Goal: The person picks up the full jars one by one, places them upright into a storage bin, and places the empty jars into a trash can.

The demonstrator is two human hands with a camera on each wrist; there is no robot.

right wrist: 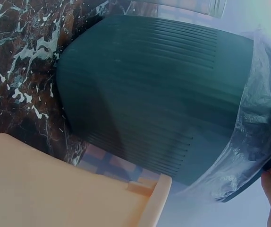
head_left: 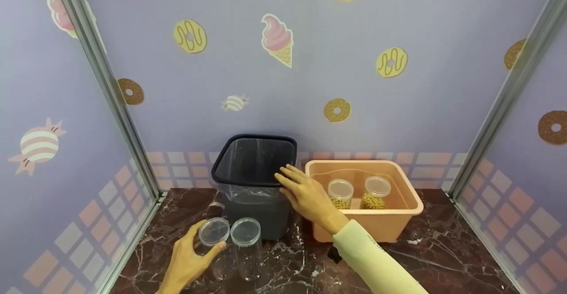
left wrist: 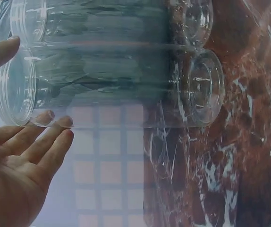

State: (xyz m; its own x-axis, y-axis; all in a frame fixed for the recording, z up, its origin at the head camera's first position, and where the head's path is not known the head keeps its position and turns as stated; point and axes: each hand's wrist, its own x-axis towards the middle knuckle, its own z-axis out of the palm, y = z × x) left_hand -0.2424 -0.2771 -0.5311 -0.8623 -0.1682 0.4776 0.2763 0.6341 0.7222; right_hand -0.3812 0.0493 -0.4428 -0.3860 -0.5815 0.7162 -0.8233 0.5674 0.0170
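Observation:
Two clear lidded jars stand side by side on the dark marbled table. My left hand (head_left: 188,254) holds the left jar (head_left: 215,232) near its lid, thumb at the front and fingers on the far left side. In the left wrist view the fingertips meet the jar (left wrist: 112,85) by the lid. The right jar (head_left: 246,236) is close beside it. My right hand (head_left: 308,196) is at the right front corner of the dark trash bin (head_left: 257,214), fingers over the rim and thumb outside. A clear plastic liner (right wrist: 241,142) folds over that rim.
An orange tub (head_left: 363,225) stands right of the bin, with two lidded jars (head_left: 340,190) of yellowish-green beads or beans inside. A small black object (head_left: 334,255) lies in front of the tub. Patterned wall panels (head_left: 283,86) close off the back and both sides.

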